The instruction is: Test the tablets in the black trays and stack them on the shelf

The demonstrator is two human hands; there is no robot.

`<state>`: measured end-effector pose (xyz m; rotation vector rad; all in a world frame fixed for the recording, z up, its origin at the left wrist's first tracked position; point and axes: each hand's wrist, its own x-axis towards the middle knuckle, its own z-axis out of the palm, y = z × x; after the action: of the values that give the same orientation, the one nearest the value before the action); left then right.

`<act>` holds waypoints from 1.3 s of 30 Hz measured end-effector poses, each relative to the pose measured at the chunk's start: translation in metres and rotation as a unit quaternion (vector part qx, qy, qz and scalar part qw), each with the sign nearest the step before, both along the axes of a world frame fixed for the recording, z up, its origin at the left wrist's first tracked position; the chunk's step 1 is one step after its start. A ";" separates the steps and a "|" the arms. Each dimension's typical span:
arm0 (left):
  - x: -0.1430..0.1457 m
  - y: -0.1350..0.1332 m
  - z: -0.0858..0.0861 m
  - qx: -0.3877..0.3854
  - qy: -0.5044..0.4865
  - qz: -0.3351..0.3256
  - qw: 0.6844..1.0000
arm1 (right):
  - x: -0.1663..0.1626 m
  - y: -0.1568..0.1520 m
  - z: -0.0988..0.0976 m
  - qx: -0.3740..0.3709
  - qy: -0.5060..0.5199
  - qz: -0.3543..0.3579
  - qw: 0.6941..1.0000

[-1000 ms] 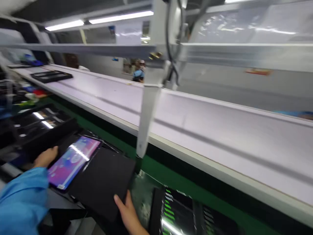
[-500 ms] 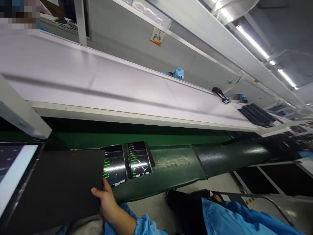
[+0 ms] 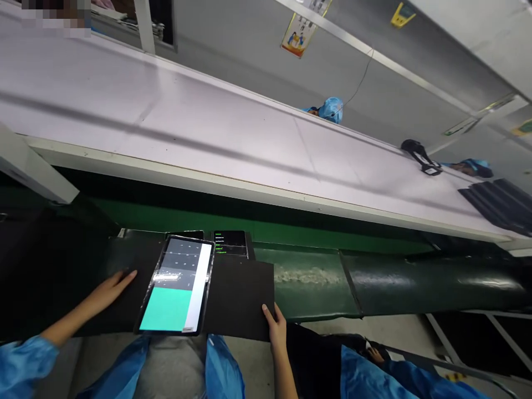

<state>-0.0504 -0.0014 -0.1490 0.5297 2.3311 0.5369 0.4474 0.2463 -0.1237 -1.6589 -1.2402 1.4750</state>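
Observation:
A tablet with a lit screen, part grey, part green and with a white strip, lies on a flat black board in front of me. My right hand grips the board's right edge, thumb on top. Left of the tablet, my left hand is open, its fingers stretched over a dark surface. Whether that surface belongs to the same board I cannot tell. Behind the board, a tablet with green text lines and another dark tablet are partly covered.
A green belt runs off to the right. Above it is a long white shelf holding a black strapped object and dark stacked pieces. A co-worker's blue sleeve is at lower right; blue-capped people are beyond the shelf.
The board and lit tablet have moved right, now covering much of the tablets behind. My right hand went with the board's edge. My left hand has come into view, and the camera view has shifted.

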 end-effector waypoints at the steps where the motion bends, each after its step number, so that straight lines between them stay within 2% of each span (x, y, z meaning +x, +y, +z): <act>1: 0.012 0.008 -0.005 -0.005 -0.025 -0.008 1.000 | 0.007 0.004 -0.006 0.017 -0.026 0.002 1.000; 5: 0.050 0.030 -0.021 -0.036 -0.040 -0.041 0.998 | 0.015 0.014 -0.023 0.058 -0.090 0.008 0.994; 9: 0.069 0.010 -0.024 -0.051 -0.004 -0.060 0.997 | 0.007 0.022 -0.034 0.050 -0.088 0.045 0.994; 11: 0.077 -0.004 -0.018 -0.023 0.053 -0.081 0.995 | 0.001 0.026 -0.040 0.060 -0.090 0.056 0.993; 13: 0.087 -0.014 -0.011 0.035 0.135 -0.150 0.979 | -0.003 0.031 -0.046 0.067 -0.104 0.064 0.990; 15: 0.100 -0.015 -0.005 0.081 0.179 -0.268 0.943 | -0.007 0.035 -0.051 0.070 -0.121 0.079 0.987; 17: 0.115 -0.008 -0.002 0.076 0.159 -0.396 0.901 | -0.009 0.038 -0.054 0.077 -0.135 0.089 0.984; 19: 0.128 0.002 -0.001 0.038 0.107 -0.494 0.862 | -0.011 0.041 -0.056 0.081 -0.145 0.093 0.982; 21: 0.138 0.013 -0.003 0.006 0.066 -0.546 0.835 | -0.011 0.042 -0.057 0.082 -0.155 0.093 0.980; 23: 0.143 0.021 -0.007 0.001 0.036 -0.559 0.829 | -0.012 0.042 -0.058 0.084 -0.165 0.092 0.978; 28: 0.143 0.027 -0.016 0.030 -0.059 -0.501 0.863 | -0.013 0.042 -0.060 0.085 -0.195 0.084 0.974; 32: 0.139 0.016 -0.017 0.022 -0.064 -0.469 0.881 | -0.014 0.045 -0.060 0.083 -0.202 0.093 0.972; 34: 0.134 0.006 -0.018 0.031 -0.041 -0.432 0.901 | -0.015 0.045 -0.059 0.081 -0.201 0.096 0.971; 36: 0.128 -0.007 -0.023 0.049 0.008 -0.322 0.945 | -0.016 0.043 -0.057 0.078 -0.200 0.096 0.972; 38: 0.120 -0.021 -0.033 0.047 0.049 -0.143 0.987 | -0.017 0.040 -0.053 0.075 -0.199 0.092 0.973; 39: 0.117 -0.027 -0.039 0.035 0.054 -0.062 0.996 | -0.017 0.037 -0.050 0.075 -0.200 0.086 0.973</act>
<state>0.0664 -0.0287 -0.1877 0.7475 2.3681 0.5437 0.4306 0.2833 -0.1739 -1.8379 -1.7066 1.1359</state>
